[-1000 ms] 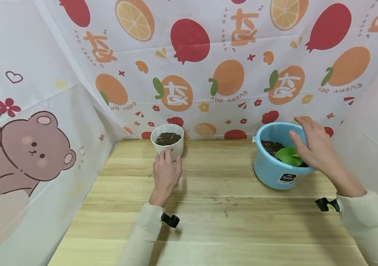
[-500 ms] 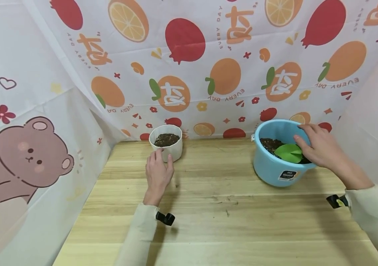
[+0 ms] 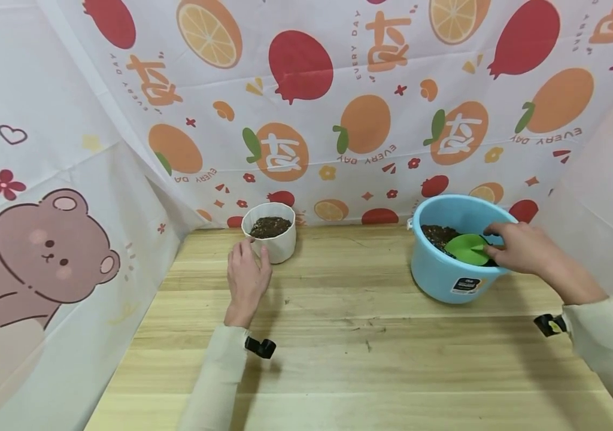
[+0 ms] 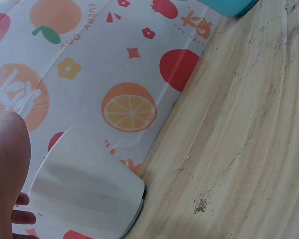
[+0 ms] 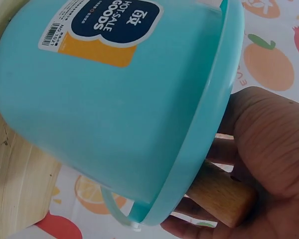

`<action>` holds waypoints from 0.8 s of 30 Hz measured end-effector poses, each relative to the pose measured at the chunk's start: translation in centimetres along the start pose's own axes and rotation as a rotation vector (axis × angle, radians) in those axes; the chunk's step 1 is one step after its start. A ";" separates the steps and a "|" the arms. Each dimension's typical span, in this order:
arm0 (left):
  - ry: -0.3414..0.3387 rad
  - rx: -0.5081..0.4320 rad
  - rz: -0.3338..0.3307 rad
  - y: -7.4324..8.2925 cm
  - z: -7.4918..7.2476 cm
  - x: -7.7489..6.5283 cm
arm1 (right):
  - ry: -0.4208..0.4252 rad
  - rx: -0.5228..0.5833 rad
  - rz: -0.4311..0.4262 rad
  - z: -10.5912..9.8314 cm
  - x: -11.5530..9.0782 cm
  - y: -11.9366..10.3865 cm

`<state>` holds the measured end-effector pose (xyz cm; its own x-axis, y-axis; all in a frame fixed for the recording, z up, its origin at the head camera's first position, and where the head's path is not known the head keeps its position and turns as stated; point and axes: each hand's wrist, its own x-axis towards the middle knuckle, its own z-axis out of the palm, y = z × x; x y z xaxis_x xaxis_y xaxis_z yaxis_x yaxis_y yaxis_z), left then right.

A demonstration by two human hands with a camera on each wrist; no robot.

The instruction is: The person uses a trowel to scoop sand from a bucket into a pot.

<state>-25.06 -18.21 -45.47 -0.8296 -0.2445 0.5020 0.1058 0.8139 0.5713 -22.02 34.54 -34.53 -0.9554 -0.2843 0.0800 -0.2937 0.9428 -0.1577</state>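
Green shovel (image 3: pixel 465 248) inside the blue bucket (image 3: pixel 433 278) at the right of the frame, flat green part on the dark dirt (image 3: pixel 438 237), wooden handle (image 5: pixel 222 195) poking out past the rim. Probably light and hard, not easy to break, maybe a bit heavier with dirt stuck on. Best to hold by the wood, likely not very slippery, rather than by the smooth green part. Around that handle, the grip of the right hand (image 3: pixel 526 250); how tight, cannot tell. Near the middle of the frame, left hand (image 3: pixel 243 276) with its grip loose and apart, just beside the white pot (image 3: pixel 281 246); touching or not, hard to say. Compared with half a second ago: right hand lower, down from the rim to the handle; left hand a little farther left; pot and bucket in the same spots.
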 end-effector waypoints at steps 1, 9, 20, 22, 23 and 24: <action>0.001 0.000 -0.002 -0.1 0.0 0.0 | -0.008 -0.003 0.000 0.0 0.0 0.0; 0.027 0.005 0.005 -0.8 0.1 0.6 | -0.028 -0.022 -0.008 -0.3 0.0 0.1; 0.037 0.040 -0.007 -1.5 -0.3 1.5 | 0.000 -0.073 0.030 -0.4 0.8 -0.1; 0.029 0.046 -0.020 -1.6 -0.4 1.7 | 0.007 -0.103 0.040 -0.4 1.0 -0.2; 0.025 0.049 -0.028 -1.7 -0.5 1.8 | 0.011 -0.115 0.046 -0.4 1.0 -0.3; 0.021 0.052 -0.036 -1.7 -0.5 1.8 | 0.013 -0.128 0.051 -0.4 1.1 -0.3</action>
<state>-26.45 -20.34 -45.20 -0.8207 -0.2845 0.4955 0.0469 0.8307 0.5547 -22.96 33.98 -34.00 -0.9684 -0.2336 0.0877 -0.2373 0.9708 -0.0346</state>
